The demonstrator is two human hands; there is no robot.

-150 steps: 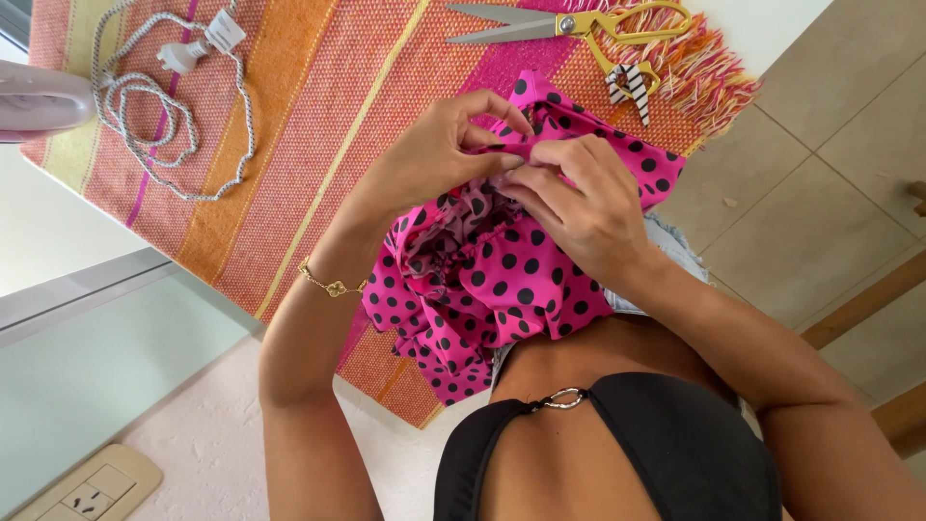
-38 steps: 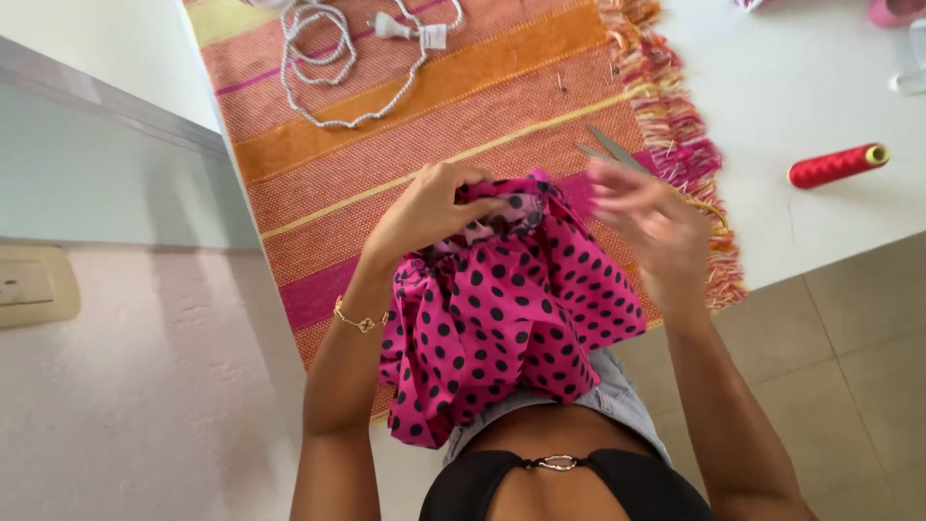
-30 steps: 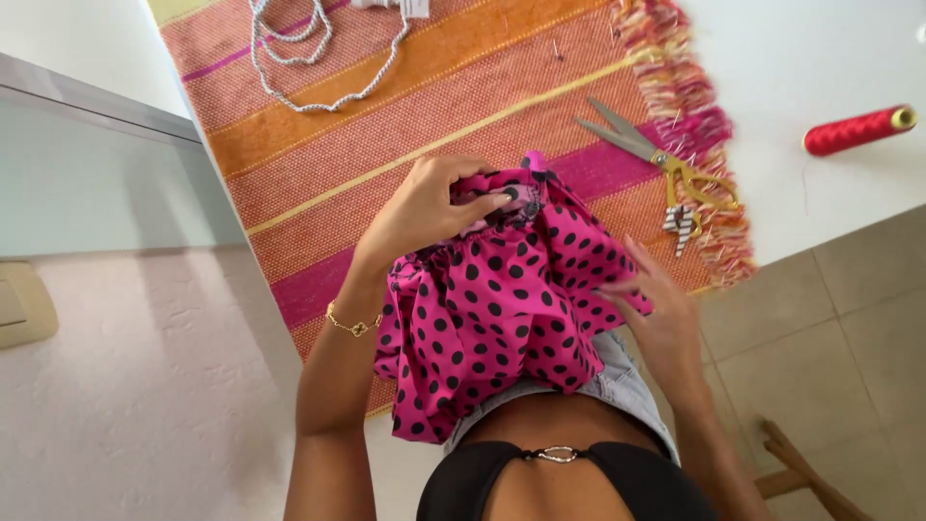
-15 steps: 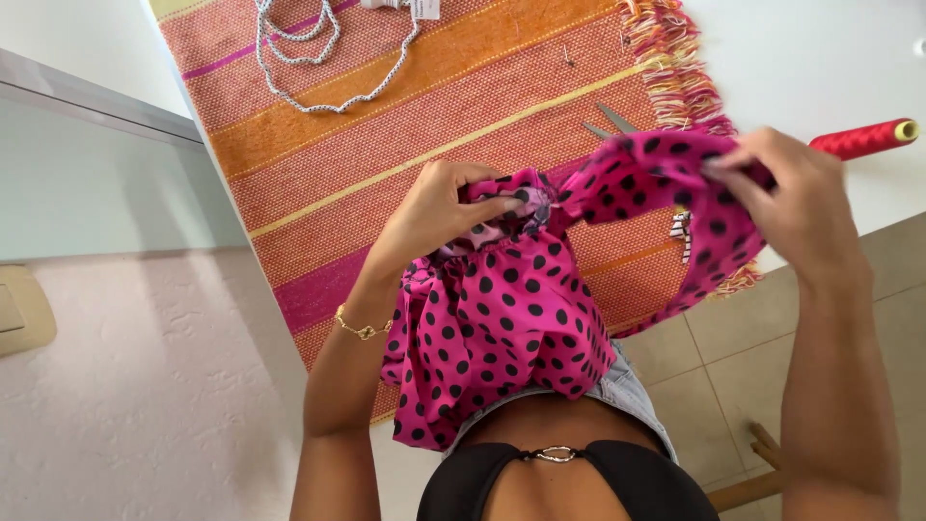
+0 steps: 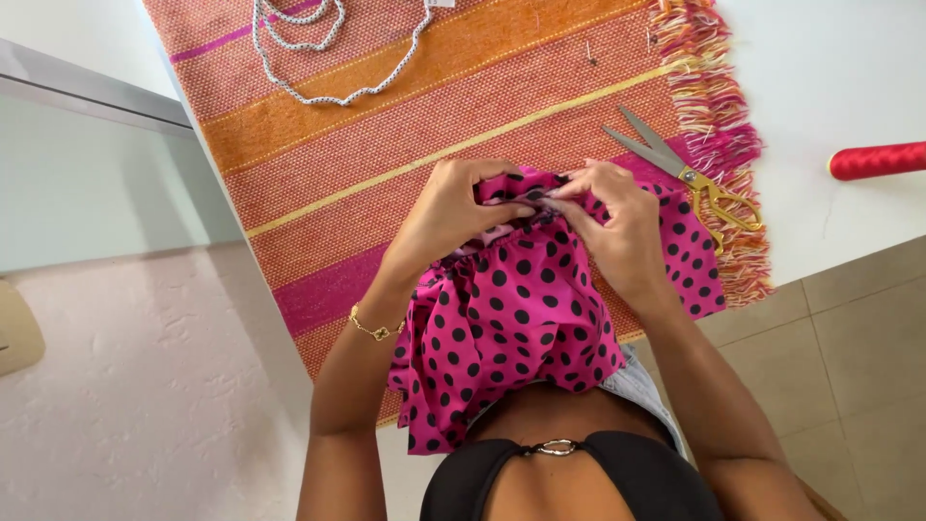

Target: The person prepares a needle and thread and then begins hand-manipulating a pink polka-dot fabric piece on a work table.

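Head view looked straight down on a pink fabric with black dots [image 5: 521, 328], the landmark for everything else. The fabric hung bunched from the person's lap up onto the near edge of a striped orange and pink mat [image 5: 386, 164], its gathered top edge lying on the mat.

The left hand [image 5: 449, 217] was at the fabric's upper left, its fingers closed down on the gathered edge. The right hand [image 5: 617, 227] was at the upper right, its fingertips likewise pinched on that same gathered edge, so that both hands met at the top middle of the fabric, fingertips almost touching. A thin gold bracelet [image 5: 371, 328] sat on the left wrist, just left of the fabric.

Gold-handled scissors [image 5: 680, 174] lay on the mat just beyond and right of the fabric, close to the right hand, blades shut and pointing away to the left. A red thread spool [image 5: 878, 159] lay on the white table [image 5: 830, 77], well to the right of the fabric. A white dotted cord [image 5: 328, 53] lay looped on the mat, far beyond the fabric to the left.
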